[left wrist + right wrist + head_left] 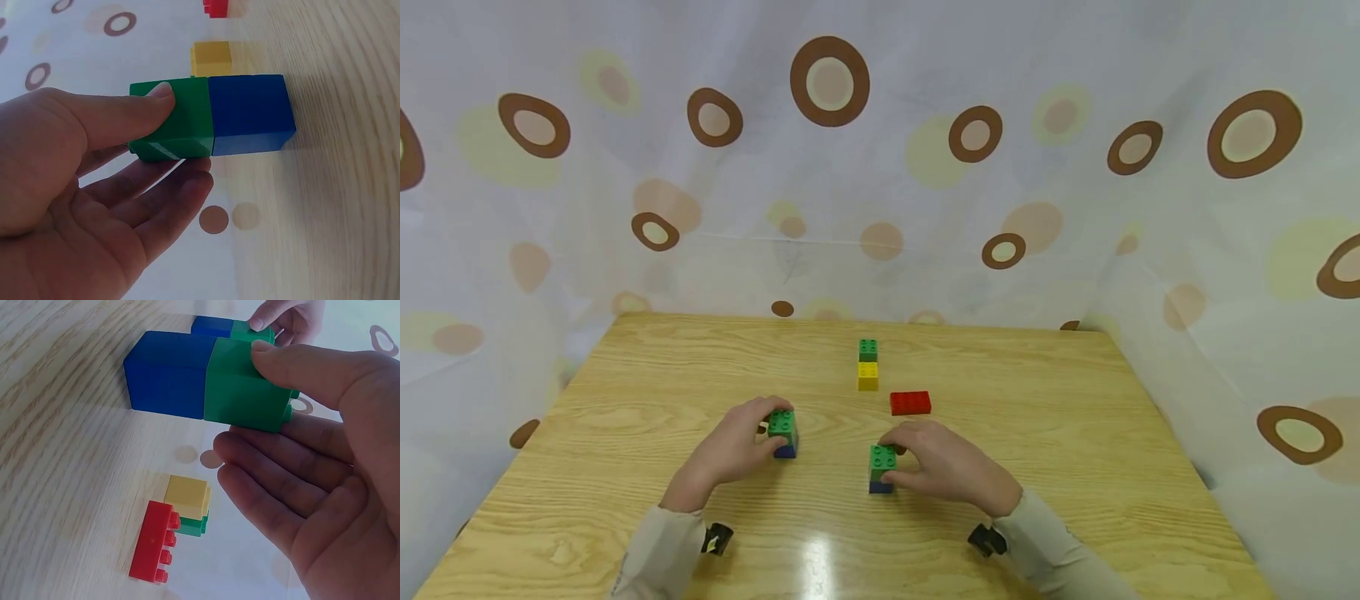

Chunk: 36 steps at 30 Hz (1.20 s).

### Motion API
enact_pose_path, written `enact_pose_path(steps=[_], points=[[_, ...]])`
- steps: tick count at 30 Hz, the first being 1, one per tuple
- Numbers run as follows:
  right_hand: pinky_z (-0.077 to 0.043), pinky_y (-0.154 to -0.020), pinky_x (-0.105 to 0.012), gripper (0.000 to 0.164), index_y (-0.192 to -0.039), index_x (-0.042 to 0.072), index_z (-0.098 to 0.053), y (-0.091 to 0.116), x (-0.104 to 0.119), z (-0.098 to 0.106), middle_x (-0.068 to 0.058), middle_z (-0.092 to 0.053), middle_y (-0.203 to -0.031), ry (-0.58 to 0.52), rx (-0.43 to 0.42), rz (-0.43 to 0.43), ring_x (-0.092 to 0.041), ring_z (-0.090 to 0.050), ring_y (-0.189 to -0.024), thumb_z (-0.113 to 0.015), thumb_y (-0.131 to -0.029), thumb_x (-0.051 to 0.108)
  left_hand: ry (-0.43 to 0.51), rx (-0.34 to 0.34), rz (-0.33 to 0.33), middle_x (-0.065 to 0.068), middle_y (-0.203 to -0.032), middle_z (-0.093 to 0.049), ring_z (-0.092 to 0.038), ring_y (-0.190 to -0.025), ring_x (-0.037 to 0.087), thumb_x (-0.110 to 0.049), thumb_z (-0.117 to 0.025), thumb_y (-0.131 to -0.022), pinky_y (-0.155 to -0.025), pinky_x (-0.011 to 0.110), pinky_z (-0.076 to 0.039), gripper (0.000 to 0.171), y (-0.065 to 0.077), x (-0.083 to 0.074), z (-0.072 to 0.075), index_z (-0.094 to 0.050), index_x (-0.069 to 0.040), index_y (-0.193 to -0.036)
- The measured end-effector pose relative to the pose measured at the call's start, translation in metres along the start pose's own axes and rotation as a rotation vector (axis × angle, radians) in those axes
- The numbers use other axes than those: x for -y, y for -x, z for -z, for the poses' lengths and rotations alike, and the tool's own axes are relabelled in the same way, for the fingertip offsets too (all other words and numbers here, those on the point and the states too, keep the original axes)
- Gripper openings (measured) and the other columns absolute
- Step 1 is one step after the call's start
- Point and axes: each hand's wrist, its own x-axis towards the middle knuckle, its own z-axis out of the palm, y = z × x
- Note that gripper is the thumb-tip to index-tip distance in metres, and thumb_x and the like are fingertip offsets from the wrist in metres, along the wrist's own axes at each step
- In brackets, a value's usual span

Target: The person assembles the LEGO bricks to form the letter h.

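Note:
My left hand (739, 443) pinches a green toy brick (780, 423), thumb on its near side. That brick sits on a blue brick (250, 115), making a two-brick stack. My right hand (942, 467) holds a second green brick (880, 460) between thumb and fingers, and a blue brick (167, 375) is joined beneath it. Both stacks are upright on or just over the table; the head view does not settle which. In each wrist view, the thumb lies across the green brick and the blue one is untouched.
Beyond the hands lies a red brick (910, 403) with two rows of studs. Left of it and farther back stand a yellow brick (868, 377) and a green brick (868, 350), one behind the other. The wooden table (1037, 392) meets a patterned curtain (880, 192) at the back.

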Motion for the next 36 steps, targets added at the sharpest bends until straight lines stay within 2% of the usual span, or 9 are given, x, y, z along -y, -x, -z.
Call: enact_pose_path(steps=[6, 11, 16, 21, 29, 36], points=[[-0.057, -0.085, -0.029, 0.037, -0.122, 0.008, -0.070, 0.000, -0.001, 0.005, 0.000, -0.072, -0.113, -0.007, -0.012, -0.002, -0.017, -0.069, -0.099, -0.077, -0.092, 0.028, 0.024, 0.002, -0.002, 0.011, -0.121, -0.065, -0.065, -0.106, 0.027, -0.008, -0.072, -0.094, -0.090, 0.042, -0.056, 0.040, -0.005, -0.004, -0.004, -0.059, 0.000, -0.131], [-0.057, -0.085, -0.031, 0.036, -0.121, 0.008, -0.069, 0.005, -0.006, 0.011, 0.001, -0.072, -0.111, -0.005, -0.048, -0.013, -0.018, -0.068, -0.098, -0.078, -0.092, 0.026, 0.047, 0.022, -0.010, 0.009, -0.124, -0.064, -0.065, -0.109, 0.025, -0.011, -0.072, -0.094, -0.094, 0.043, -0.055, 0.040, -0.011, -0.015, -0.015, -0.059, -0.003, -0.131], [-0.057, -0.085, -0.033, 0.036, -0.123, 0.008, -0.069, 0.012, -0.014, 0.016, 0.001, -0.071, -0.111, -0.002, -0.073, -0.025, -0.019, -0.068, -0.098, -0.077, -0.092, 0.024, 0.043, 0.071, -0.105, 0.009, -0.123, -0.064, -0.065, -0.108, 0.024, -0.014, -0.071, -0.096, -0.093, 0.040, -0.056, 0.039, -0.017, -0.023, -0.029, -0.059, -0.001, -0.131], [-0.057, -0.084, -0.034, 0.034, -0.122, 0.008, -0.069, 0.020, -0.020, 0.020, 0.001, -0.071, -0.110, 0.003, -0.078, -0.047, -0.019, -0.068, -0.097, -0.076, -0.092, 0.024, 0.061, 0.086, -0.194, 0.010, -0.121, -0.064, -0.064, -0.105, 0.022, -0.014, -0.071, -0.096, -0.089, 0.034, -0.057, 0.037, -0.023, -0.034, -0.044, -0.059, 0.000, -0.129], [-0.056, -0.082, -0.033, 0.034, -0.121, 0.008, -0.069, 0.030, -0.027, 0.020, 0.001, -0.071, -0.110, 0.017, -0.092, -0.054, -0.017, -0.067, -0.094, -0.077, -0.092, 0.025, 0.059, 0.129, -0.195, 0.009, -0.126, -0.061, -0.061, -0.109, 0.021, -0.014, -0.070, -0.097, -0.091, 0.033, -0.056, 0.036, -0.029, -0.049, -0.059, -0.058, -0.004, -0.129], [-0.056, -0.081, -0.033, 0.033, -0.120, 0.009, -0.069, 0.034, -0.027, 0.018, 0.001, -0.071, -0.109, -0.001, -0.078, -0.059, -0.018, -0.067, -0.094, -0.077, -0.092, 0.025, 0.084, 0.149, -0.177, 0.010, -0.127, -0.060, -0.062, -0.110, 0.022, -0.015, -0.069, -0.098, -0.091, 0.033, -0.056, 0.039, -0.030, -0.053, -0.065, -0.057, -0.002, -0.132]])
